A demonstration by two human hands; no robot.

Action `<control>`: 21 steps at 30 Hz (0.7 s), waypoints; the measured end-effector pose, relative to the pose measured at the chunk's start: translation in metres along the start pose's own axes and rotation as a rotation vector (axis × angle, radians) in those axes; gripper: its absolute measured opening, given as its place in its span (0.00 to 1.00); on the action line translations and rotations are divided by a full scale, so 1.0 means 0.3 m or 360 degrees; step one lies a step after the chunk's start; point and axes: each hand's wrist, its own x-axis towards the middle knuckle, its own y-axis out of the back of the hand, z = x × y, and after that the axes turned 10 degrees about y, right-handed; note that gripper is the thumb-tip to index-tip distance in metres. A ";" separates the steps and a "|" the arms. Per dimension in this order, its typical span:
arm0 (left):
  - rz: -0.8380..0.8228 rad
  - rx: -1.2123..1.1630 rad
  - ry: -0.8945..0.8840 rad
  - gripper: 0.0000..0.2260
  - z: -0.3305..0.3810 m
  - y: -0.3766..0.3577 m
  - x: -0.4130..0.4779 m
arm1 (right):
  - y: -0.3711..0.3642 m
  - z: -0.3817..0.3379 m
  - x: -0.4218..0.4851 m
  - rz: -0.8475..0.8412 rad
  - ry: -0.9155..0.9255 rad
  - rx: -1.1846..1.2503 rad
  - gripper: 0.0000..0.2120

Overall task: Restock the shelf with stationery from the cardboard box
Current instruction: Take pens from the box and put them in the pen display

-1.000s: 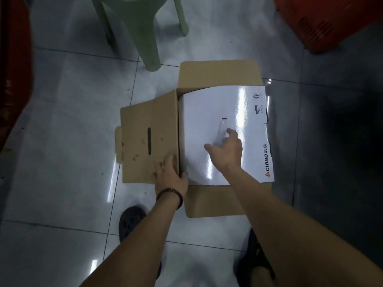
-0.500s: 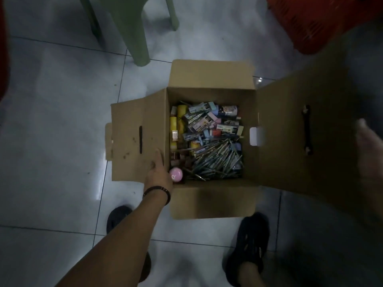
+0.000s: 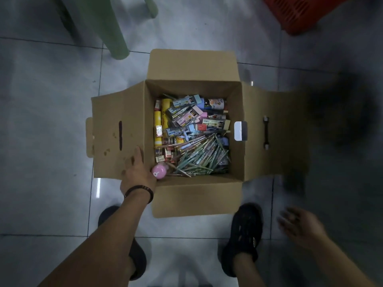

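1. Centrally, the box (image 3: 196,195) stands on a glossy tiled floor (image 3: 41,121) with all four flaps folded out; the stationery lies inside it, none lifted yet, and no shelf is in view
2. Left hand (image 3: 137,172): fingers lie flat on the left flap (image 3: 116,137), pressing it down and grasping nothing; a pink round case (image 3: 159,171) sits just beside the thumb
3. Right hand (image 3: 300,226): blurred, fingers spread, empty, apart from the box
4. Step in hand, as judged: the first pick. Keep the flap pinned so the box cannot slide, and reach in from above with the free hand. Take the packs (image 3: 186,112) singly. Gather the pens (image 3: 203,158) as a bundle, since they lie loose and crossed
5. Materials: matt corrugated card, spotted on the left flap; slim, smooth pens; rectangular packs in shiny clear plastic; cylindrical yellow tubes (image 3: 158,129)
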 end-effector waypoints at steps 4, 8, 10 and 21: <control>0.0197 0.0010 0.0042 0.37 0.021 -0.023 -0.026 | -0.189 -0.002 -0.108 -0.0531 0.0248 -0.1017 0.12; 0.0179 0.0125 -0.0555 0.21 0.118 -0.064 -0.094 | -0.420 -0.119 -0.153 -0.0713 0.1355 -0.1763 0.06; 0.0005 0.0264 -0.0768 0.19 0.190 -0.115 -0.094 | -0.524 -0.170 -0.112 -0.0604 0.1837 -0.1757 0.04; -0.0076 0.0855 -0.0848 0.39 0.480 -0.399 0.072 | -0.618 -0.136 0.256 -0.0587 0.3190 -0.1992 0.06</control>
